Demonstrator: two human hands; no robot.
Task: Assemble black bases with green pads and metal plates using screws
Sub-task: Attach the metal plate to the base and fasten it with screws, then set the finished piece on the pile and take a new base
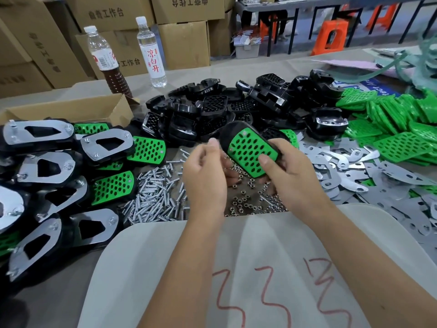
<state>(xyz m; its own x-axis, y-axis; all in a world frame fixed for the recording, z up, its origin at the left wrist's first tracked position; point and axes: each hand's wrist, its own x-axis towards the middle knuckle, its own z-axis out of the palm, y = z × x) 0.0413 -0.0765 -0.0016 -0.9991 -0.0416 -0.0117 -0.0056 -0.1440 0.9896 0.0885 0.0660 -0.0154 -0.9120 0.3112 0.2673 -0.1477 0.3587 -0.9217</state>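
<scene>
- Your right hand [283, 171] grips a base [230, 136] with its pad [250, 152] seated, above the nuts [246, 202].
- Your left hand [205, 171] is curled; whether it holds anything, I cannot tell.
- Finished units [47, 176] are stacked left.
- Many bases, pads and plates [354, 176] remain; this one probably still needs its plate.

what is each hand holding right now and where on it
The right hand grips a black base fitted with a green pad at its lower near end, thumb pressed on the pad. The left hand has its fingertips pinched together; what they hold cannot be told.
</scene>
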